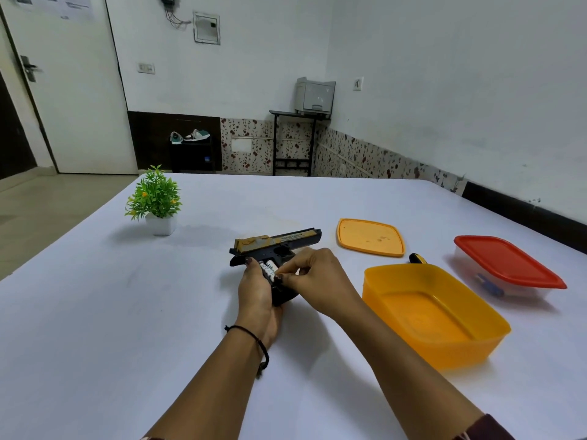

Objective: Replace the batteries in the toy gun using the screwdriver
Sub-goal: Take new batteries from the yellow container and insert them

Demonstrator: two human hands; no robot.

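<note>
The black and gold toy gun (279, 244) lies on its side mid-table, barrel pointing right. Its grip compartment is uncovered, and white batteries (268, 268) show inside it. My left hand (255, 292) wraps around the grip from below. My right hand (313, 279) comes in from the right, its fingertips pinched on a battery at the compartment's lower edge. The screwdriver (417, 258) shows only its black and yellow handle tip behind the orange tub; the rest of it is hidden.
An orange tub (397, 277) stands uncovered right of my hands, its orange lid (370, 236) lying flat behind it. A clear box with a red lid (508, 265) stands far right. A small potted plant (157, 201) is at the back left. A white cloth covers the table.
</note>
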